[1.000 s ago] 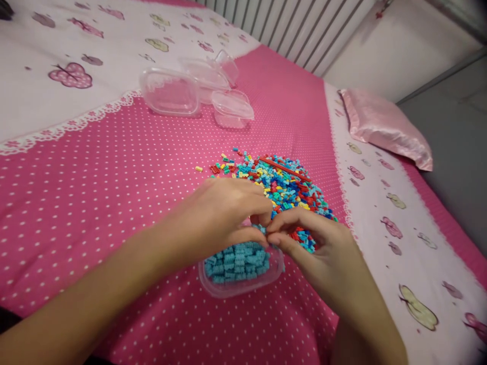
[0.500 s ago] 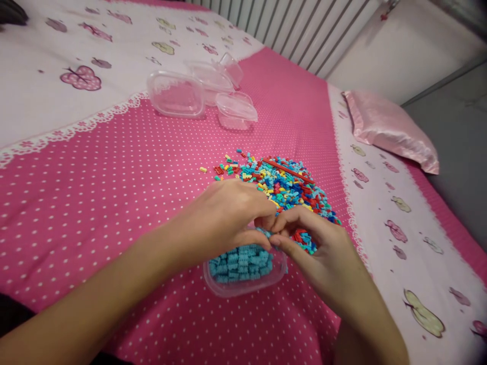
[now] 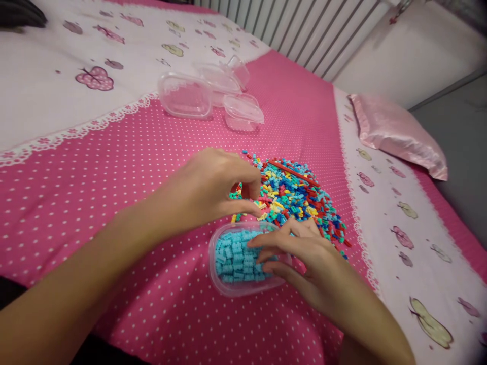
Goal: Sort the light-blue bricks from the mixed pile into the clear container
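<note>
A clear plastic container point(image 3: 220, 290) holds light blue building bricks point(image 3: 238, 256), laid in close rows. My right hand point(image 3: 304, 253) reaches over its right side, with spread fingertips at the bricks; I see nothing gripped in them. Beyond the container lies a mixed pile of small building bricks point(image 3: 292, 195) in red, yellow, green and several blues. At the pile's near left edge hovers my left hand point(image 3: 220, 182), its thumb and fingers apart and nothing visible between them. It covers the left part of the pile. A long red strip point(image 3: 291, 172) rests across the top of the pile.
Several clear containers and lids stand farther back, among them a wide container point(image 3: 184, 96) and a smaller one point(image 3: 243, 112). Everything lies on a pink dotted bedspread point(image 3: 133, 157). A pink pillow point(image 3: 397, 134) is at the right, near the white slatted headboard point(image 3: 285, 25).
My hands were together above the container and have parted. The left moved up and left toward the pile; the right lowered onto the light blue bricks. The view shifted slightly.
</note>
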### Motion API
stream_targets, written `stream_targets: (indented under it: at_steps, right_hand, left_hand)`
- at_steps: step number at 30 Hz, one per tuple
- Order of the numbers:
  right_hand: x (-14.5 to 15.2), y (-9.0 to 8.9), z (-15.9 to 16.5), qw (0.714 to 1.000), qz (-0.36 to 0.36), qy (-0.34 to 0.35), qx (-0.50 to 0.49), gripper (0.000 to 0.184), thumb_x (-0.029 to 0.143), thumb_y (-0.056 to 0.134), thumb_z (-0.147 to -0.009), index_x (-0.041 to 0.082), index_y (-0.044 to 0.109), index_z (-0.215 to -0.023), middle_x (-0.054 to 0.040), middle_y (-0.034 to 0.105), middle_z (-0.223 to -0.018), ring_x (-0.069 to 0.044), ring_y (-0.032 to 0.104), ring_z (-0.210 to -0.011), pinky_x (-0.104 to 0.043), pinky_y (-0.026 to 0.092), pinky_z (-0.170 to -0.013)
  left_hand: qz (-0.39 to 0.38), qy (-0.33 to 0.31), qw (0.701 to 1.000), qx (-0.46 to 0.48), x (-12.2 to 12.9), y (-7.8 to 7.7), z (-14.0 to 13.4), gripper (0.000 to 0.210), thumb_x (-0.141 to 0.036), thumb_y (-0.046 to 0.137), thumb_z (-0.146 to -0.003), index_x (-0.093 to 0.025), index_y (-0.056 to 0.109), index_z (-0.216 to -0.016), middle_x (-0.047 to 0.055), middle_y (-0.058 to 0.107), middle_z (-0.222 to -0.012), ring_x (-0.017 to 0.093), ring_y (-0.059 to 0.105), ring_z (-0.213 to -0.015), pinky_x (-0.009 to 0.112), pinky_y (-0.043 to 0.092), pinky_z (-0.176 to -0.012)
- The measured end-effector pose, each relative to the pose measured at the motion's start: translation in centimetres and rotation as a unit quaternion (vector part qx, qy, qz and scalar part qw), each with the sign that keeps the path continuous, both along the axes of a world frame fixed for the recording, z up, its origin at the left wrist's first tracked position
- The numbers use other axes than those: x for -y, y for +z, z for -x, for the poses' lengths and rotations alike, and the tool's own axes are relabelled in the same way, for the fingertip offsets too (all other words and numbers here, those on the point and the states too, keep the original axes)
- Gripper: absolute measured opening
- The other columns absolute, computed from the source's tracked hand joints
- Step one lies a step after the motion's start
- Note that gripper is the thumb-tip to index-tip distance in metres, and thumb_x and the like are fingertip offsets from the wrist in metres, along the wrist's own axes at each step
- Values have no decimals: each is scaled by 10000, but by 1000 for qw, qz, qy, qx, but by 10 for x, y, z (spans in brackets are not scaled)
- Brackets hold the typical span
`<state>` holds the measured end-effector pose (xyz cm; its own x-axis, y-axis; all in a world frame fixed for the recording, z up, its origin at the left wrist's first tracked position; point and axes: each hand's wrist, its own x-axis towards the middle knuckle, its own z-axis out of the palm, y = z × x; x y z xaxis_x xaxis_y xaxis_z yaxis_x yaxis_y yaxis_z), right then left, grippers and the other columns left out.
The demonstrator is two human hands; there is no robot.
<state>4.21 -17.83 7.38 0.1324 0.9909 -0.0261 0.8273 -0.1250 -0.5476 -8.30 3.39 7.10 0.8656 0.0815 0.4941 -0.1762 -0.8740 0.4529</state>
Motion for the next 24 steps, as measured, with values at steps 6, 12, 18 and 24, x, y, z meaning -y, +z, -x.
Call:
stream_targets:
  at_steps: [6, 12, 18, 24]
  right_hand:
    - [8, 6, -5, 999, -29, -18, -5, 210, 137, 669, -930, 312, 733, -1027, 3, 732, -917, -202, 627, -882, -341, 481, -782]
    - [12, 0, -13, 996, -19, 28, 81, 203, 164, 627, -957, 302, 751, -874, 6, 772, -906, -199, 652, -842, -346, 446, -723]
    - [10, -5, -15, 992, -19, 43, 120, 176, 176, 680, -924, 340, 741, -902, 68, 777, -849, -162, 664, -802, -368, 334, -743]
    - [8, -6, -12, 988, -5, 39, 147, 204, 173, 661, -922, 321, 716, -793, 89, 749, -741, -137, 638, -713, -378, 290, -748]
  left_hand:
    - [2, -2, 1000, 1, 0, 1, -2, 222, -304, 821, -824, -175, 661, -742, -38, 663, -700, 91, 555, -642, 227, 337, -626]
    - [-5, 1, 1000, -6, 1, 1, 0, 221, -297, 824, -821, -167, 666, -737, -42, 643, -679, 91, 547, -640, 229, 328, -629]
    - [-3, -3, 1000, 1, -1, 0, -1, 223, -319, 815, -830, -176, 666, -743, -45, 637, -673, 95, 544, -639, 234, 327, -634]
    - [-6, 3, 1000, -8, 0, 1, -2, 226, -348, 769, -867, -189, 663, -747, -39, 653, -687, 106, 567, -664, 247, 327, -652]
